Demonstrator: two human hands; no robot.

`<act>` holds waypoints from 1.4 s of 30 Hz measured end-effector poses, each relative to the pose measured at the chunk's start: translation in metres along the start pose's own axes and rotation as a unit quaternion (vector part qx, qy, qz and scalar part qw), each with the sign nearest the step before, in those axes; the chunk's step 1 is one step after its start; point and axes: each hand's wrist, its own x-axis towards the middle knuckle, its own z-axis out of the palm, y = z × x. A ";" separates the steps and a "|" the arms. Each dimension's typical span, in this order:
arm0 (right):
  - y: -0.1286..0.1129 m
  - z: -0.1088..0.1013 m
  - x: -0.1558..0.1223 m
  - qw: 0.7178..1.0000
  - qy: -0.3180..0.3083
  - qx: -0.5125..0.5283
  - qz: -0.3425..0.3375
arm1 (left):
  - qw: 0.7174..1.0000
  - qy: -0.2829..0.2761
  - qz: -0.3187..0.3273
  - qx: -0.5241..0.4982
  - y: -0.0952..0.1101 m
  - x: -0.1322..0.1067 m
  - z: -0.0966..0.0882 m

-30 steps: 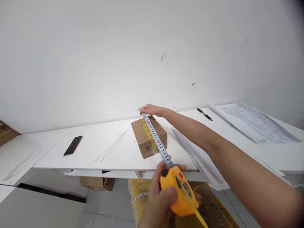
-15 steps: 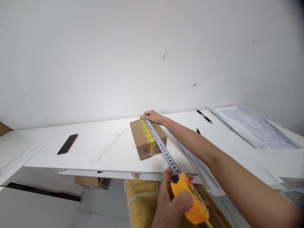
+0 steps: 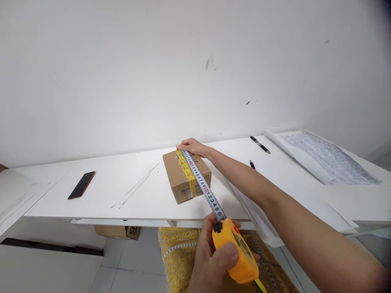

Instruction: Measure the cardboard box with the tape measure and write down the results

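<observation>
A small brown cardboard box (image 3: pixel 171 171) with yellow printed packing tape (image 3: pixel 185 167) along its top sits on the white shelf. My left hand (image 3: pixel 210 260) is wrapped around the orange case of a tape measure (image 3: pixel 236 252), in front of the shelf edge. Its blade (image 3: pixel 207 191) runs out over the box top, beside the yellow tape, and past the box's near edge. At the far edge of the box, my right hand (image 3: pixel 192 146) is closed on the blade's end. The tip itself is hidden by the fingers.
A dark phone (image 3: pixel 82 185) lies to the left. On the right are a pen (image 3: pixel 259 144), a second pen (image 3: pixel 252 164) partly behind my forearm, and printed sheets (image 3: pixel 330 158). A yellow patterned cloth (image 3: pixel 177 252) and another carton (image 3: pixel 116 231) are below the shelf.
The view has shifted slightly, so the box and both hands appear a little further left. Both hands keep their hold, and the blade still lies across the box.
</observation>
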 end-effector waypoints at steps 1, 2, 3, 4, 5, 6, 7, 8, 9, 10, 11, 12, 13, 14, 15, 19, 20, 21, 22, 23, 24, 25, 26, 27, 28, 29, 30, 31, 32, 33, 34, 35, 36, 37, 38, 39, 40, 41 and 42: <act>-0.002 -0.001 0.000 1.000 0.005 -0.009 0.000 | 1.000 0.008 -0.006 0.002 0.005 -0.002 0.001; -0.004 -0.003 0.000 1.000 0.016 -0.022 -0.001 | 1.000 0.016 -0.010 0.006 0.011 -0.003 0.002; -0.008 -0.007 -0.001 0.999 0.030 -0.035 -0.005 | 1.000 0.023 -0.012 0.012 0.017 -0.006 0.001; -0.013 -0.012 -0.003 0.998 0.047 -0.045 -0.014 | 0.999 0.028 -0.015 0.021 0.022 -0.009 -0.001; -0.019 -0.018 -0.006 0.996 0.067 -0.054 -0.031 | 0.999 0.031 -0.019 0.035 0.028 -0.012 -0.005; -0.026 -0.026 -0.012 0.993 0.089 -0.060 -0.055 | 0.998 0.034 -0.022 0.056 0.033 -0.015 -0.011; -0.034 -0.035 -0.021 0.988 0.112 -0.068 -0.083 | 0.996 0.038 -0.022 0.082 0.039 -0.019 -0.018; -0.042 -0.043 -0.033 0.981 0.140 -0.080 -0.112 | 0.992 0.043 -0.018 0.114 0.046 -0.023 -0.028; -0.050 -0.051 -0.047 0.972 0.169 -0.095 -0.133 | 0.987 0.052 -0.006 0.149 0.054 -0.026 -0.038; -0.057 -0.056 -0.064 0.964 0.193 -0.114 -0.141 | 0.980 0.063 0.016 0.188 0.063 -0.029 -0.050; -0.063 -0.060 -0.083 0.959 0.212 -0.130 -0.137 | 0.969 0.075 0.040 0.230 0.075 -0.030 -0.062; -0.067 -0.060 -0.102 0.957 0.223 -0.140 -0.121 | 0.959 0.095 0.064 0.258 0.088 -0.030 -0.074; -0.069 -0.058 -0.120 0.958 0.228 -0.142 -0.105 | 0.953 0.120 0.092 0.263 0.103 -0.027 -0.085; -0.069 -0.053 -0.137 0.962 0.216 -0.140 -0.094 | 0.949 0.144 0.115 0.254 0.119 -0.022 -0.095; -0.067 -0.046 -0.151 0.966 0.202 -0.138 -0.082 | 0.947 0.166 0.139 0.236 0.134 -0.014 -0.103; -0.042 -0.012 -0.172 0.977 0.188 -0.085 -0.046 | 0.935 0.205 0.220 0.188 0.183 0.033 -0.119; -0.034 -0.005 -0.170 0.979 0.191 -0.065 -0.036 | 0.937 0.194 0.224 0.187 0.189 0.045 -0.121; -0.027 0.001 -0.165 0.979 0.196 -0.046 -0.027 | 0.940 0.182 0.219 0.188 0.192 0.057 -0.122; -0.021 0.006 -0.160 0.979 0.200 -0.031 -0.019 | 0.944 0.172 0.210 0.190 0.194 0.066 -0.123; -0.016 0.009 -0.154 0.979 0.200 -0.020 -0.014 | 0.947 0.165 0.200 0.192 0.193 0.074 -0.124; -0.012 0.012 -0.149 0.980 0.196 -0.013 -0.011 | 0.949 0.162 0.190 0.193 0.192 0.079 -0.126; -0.009 0.014 -0.145 0.982 0.188 -0.011 -0.010 | 0.950 0.163 0.183 0.193 0.190 0.082 -0.126; -0.008 0.016 -0.142 0.984 0.179 -0.011 -0.011 | 0.951 0.164 0.177 0.194 0.187 0.084 -0.127; -0.007 0.018 -0.140 0.985 0.170 -0.013 -0.012 | 0.952 0.163 0.173 0.195 0.184 0.085 -0.127; -0.007 0.020 -0.139 0.987 0.161 -0.015 -0.012 | 0.953 0.160 0.169 0.196 0.181 0.085 -0.127; -0.007 0.021 -0.139 0.988 0.153 -0.017 -0.011 | 0.954 0.153 0.165 0.198 0.178 0.085 -0.126; -0.007 0.022 -0.138 0.989 0.145 -0.019 -0.009 | 0.955 0.145 0.162 0.201 0.176 0.085 -0.124; -0.007 0.023 -0.138 0.990 0.139 -0.020 -0.005 | 0.956 0.136 0.161 0.204 0.174 0.085 -0.122; -0.006 0.023 -0.138 0.991 0.133 -0.020 0.000 | 0.957 0.128 0.160 0.207 0.172 0.085 -0.121; -0.006 0.023 -0.138 0.991 0.131 -0.016 0.005 | 0.957 0.121 0.161 0.210 0.171 0.085 -0.119; -0.005 0.023 -0.138 0.991 0.131 -0.010 0.011 | 0.957 0.116 0.162 0.213 0.171 0.085 -0.118; -0.003 0.022 -0.137 0.991 0.135 -0.002 0.017 | 0.956 0.112 0.163 0.217 0.171 0.084 -0.117; -0.002 0.022 -0.137 0.990 0.140 0.007 0.023 | 0.954 0.107 0.164 0.227 0.171 0.084 -0.117; -0.001 0.023 -0.137 0.989 0.145 0.016 0.029 | 0.951 0.101 0.165 0.240 0.172 0.084 -0.117; 0.000 0.023 -0.137 0.988 0.149 0.025 0.033 | 0.948 0.096 0.165 0.256 0.173 0.083 -0.118; 0.001 0.023 -0.137 0.987 0.152 0.032 0.037 | 0.943 0.092 0.166 0.271 0.174 0.082 -0.119; 0.002 0.023 -0.137 0.987 0.154 0.038 0.040 | 0.940 0.089 0.168 0.285 0.176 0.081 -0.121; 0.002 0.024 -0.137 0.986 0.156 0.042 0.041 | 0.937 0.087 0.169 0.293 0.177 0.080 -0.123; 0.002 0.024 -0.137 0.986 0.156 0.045 0.042 | 0.936 0.087 0.169 0.297 0.178 0.079 -0.125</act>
